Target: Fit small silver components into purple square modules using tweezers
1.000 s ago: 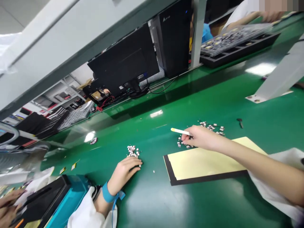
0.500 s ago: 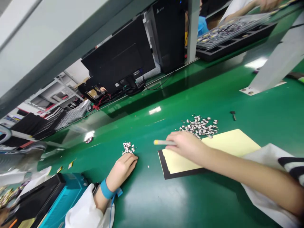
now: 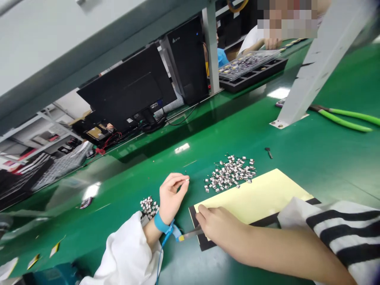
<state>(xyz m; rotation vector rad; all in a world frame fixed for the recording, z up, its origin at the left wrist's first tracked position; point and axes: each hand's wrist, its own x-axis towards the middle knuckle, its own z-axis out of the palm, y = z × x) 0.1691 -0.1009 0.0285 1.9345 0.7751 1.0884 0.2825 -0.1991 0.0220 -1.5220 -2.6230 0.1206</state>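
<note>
Entered largest first: you are working at a green tabletop [image 3: 335,166], with a black monitor [image 3: 124,87] and a black computer tower [image 3: 187,59] standing along its far side. Beyond them, a co-worker's hand [image 3: 272,43] is resting near a black tray [image 3: 252,77] that is carrying a clear component sheet. Next, a pale yellow sheet [image 3: 261,196] is lying on a black board [image 3: 202,245] in front of you, and green-handled pliers [image 3: 341,118] are lying off to the right, well apart from it. A larger heap of small white-and-dark components [image 3: 230,173] is sitting on the tabletop just beside the sheet's far edge, while a smaller heap [image 3: 149,206] is sitting just beside your left hand [image 3: 173,194]. That hand, wearing a blue wrist strap [image 3: 162,223], is pinching thumb and forefinger together on something too small to tell. Your right hand [image 3: 221,227] is closing over a slim stick [image 3: 190,235] with a yellow tip, above the board's near corner.
</note>
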